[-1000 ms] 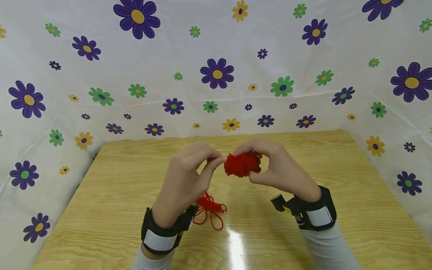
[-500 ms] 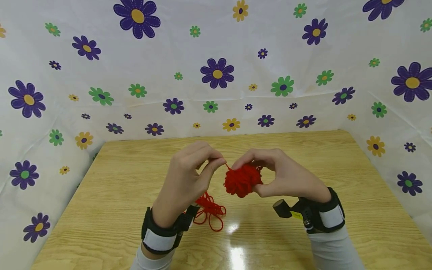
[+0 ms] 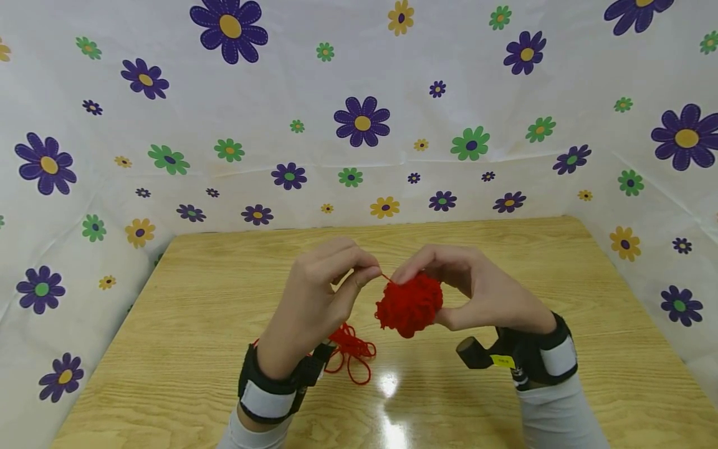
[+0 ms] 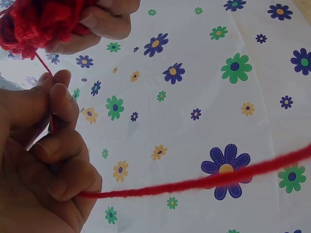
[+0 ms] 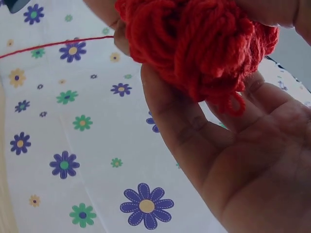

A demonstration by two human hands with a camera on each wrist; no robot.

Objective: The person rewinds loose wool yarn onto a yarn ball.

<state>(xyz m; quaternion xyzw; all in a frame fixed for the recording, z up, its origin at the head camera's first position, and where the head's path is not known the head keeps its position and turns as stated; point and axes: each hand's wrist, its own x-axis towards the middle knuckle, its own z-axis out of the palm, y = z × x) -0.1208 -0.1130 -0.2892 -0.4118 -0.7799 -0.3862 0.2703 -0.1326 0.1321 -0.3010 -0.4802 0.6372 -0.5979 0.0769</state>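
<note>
Above the yellow wood-grain surface (image 3: 213, 299), between its side edges, the right hand (image 3: 485, 290) curls its fingers round a red yarn ball (image 3: 411, 307); the left hand (image 3: 315, 296) pinches the ball's thin red strand (image 4: 189, 184).

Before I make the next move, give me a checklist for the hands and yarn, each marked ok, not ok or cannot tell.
1. Right hand gripping the yarn ball: ok.
2. Left hand pinching the strand: ok.
3. Strand straight between left hand and ball: ok.
4. Loose yarn on the table laid out in a single line: not ok, loops overlap.
5. Strand's path to the loose yarn unsnagged: cannot tell, partly hidden.
</note>
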